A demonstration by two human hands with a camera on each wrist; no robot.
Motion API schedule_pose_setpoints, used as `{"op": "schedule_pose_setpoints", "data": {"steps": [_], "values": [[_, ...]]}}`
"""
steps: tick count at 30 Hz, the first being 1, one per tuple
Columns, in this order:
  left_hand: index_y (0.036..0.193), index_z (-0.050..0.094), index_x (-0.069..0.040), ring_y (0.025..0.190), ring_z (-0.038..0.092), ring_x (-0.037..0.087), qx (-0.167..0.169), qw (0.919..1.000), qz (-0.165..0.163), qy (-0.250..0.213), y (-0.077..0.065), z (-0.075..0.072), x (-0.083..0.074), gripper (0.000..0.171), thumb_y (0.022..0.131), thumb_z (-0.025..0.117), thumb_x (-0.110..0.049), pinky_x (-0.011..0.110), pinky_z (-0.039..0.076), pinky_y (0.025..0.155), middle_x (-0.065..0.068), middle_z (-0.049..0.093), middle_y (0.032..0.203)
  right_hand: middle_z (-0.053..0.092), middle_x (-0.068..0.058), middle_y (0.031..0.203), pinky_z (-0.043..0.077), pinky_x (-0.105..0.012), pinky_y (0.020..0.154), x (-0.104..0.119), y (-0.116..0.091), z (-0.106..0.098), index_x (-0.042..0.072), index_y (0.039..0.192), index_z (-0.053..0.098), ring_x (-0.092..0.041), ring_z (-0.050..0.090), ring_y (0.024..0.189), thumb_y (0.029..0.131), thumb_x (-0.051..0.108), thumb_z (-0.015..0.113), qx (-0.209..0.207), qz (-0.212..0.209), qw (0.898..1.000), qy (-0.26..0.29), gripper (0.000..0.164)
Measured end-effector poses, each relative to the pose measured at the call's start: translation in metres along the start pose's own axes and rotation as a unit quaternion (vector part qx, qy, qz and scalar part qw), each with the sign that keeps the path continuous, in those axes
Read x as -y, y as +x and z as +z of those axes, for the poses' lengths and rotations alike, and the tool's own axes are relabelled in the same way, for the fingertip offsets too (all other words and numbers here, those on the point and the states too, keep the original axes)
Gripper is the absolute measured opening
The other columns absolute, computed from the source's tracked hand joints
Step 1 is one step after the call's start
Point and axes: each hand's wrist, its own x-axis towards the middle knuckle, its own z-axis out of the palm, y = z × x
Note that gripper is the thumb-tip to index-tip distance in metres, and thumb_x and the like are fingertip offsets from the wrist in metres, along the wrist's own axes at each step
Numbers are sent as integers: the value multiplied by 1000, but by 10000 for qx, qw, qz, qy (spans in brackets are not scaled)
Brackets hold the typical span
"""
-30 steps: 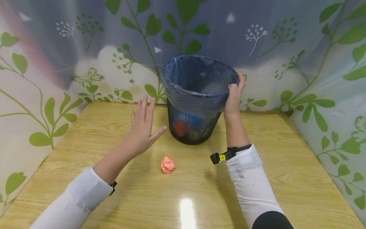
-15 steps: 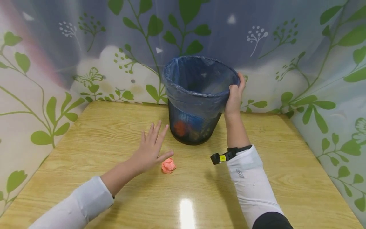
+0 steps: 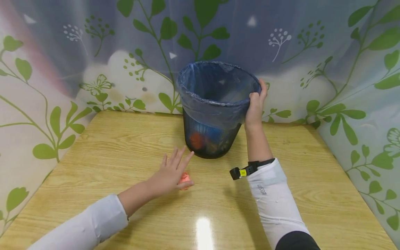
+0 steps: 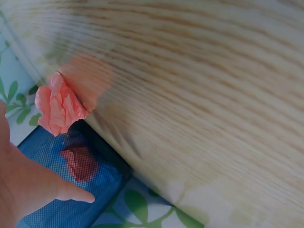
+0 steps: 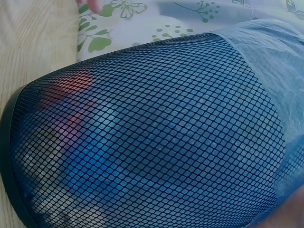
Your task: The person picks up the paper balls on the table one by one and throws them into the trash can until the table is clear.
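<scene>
A crumpled ball of salmon-pink paper (image 3: 185,177) lies on the wooden table. My left hand (image 3: 167,177) is spread over it, fingers straight and apart, hiding part of it in the head view. The left wrist view shows the whole paper ball (image 4: 59,107) just off the thumb. Behind stands a black mesh wastebasket (image 3: 212,137) with a translucent blue bag (image 3: 215,113) folded over its rim. My right hand (image 3: 255,109) grips that rim on the right side, thumb outside toward me. Through the mesh (image 5: 166,118), red, blue and pale crumpled pieces show at the bottom.
Curtains printed with green leaves (image 3: 167,27) hang close behind the wastebasket and along both sides of the table (image 3: 300,194). A bright light reflection (image 3: 204,232) shows on the tabletop near the front.
My left hand has come down toward me and to the right, from beside the wastebasket to over the paper ball. My right hand and the wastebasket have stayed put.
</scene>
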Motion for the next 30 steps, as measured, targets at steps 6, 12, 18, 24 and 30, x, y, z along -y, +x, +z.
{"op": "schedule_pose_setpoints", "data": {"steps": [6,12,18,24,30], "values": [[156,10,-11,145,6,50,695,9975,113,82,0,5,1,94,89,62,-50,74,12,107,23,2,161,24,-7,154,30,-34,108,2,-1,0,23,152,15,-24,37,132,88,23,29,25,22,10000,-92,65],[156,13,-11,146,6,48,1212,9925,164,10,-1,7,0,91,89,61,-51,71,13,109,21,5,161,19,-5,157,30,-27,103,2,-1,0,25,152,16,-20,34,134,88,24,29,-39,137,9996,-223,65],[153,21,-8,144,16,45,1382,9901,249,-67,-2,10,-1,85,90,62,-46,64,21,111,19,17,159,23,-4,155,31,-27,102,1,-3,0,27,151,18,-20,36,132,88,23,29,-71,170,9997,-151,64],[149,29,-3,140,29,40,1318,9907,346,-27,-4,12,-2,75,92,63,-38,57,31,110,21,29,152,22,-5,156,31,-26,100,1,-3,-1,27,151,17,-22,35,132,88,24,29,-13,165,9998,-127,65],[140,40,0,131,41,35,1095,9922,575,162,-3,12,-2,59,92,62,-24,50,39,106,21,41,139,18,-4,158,29,-26,101,2,-2,-1,28,152,15,-20,33,134,89,25,28,-26,172,9995,-248,64]]}}
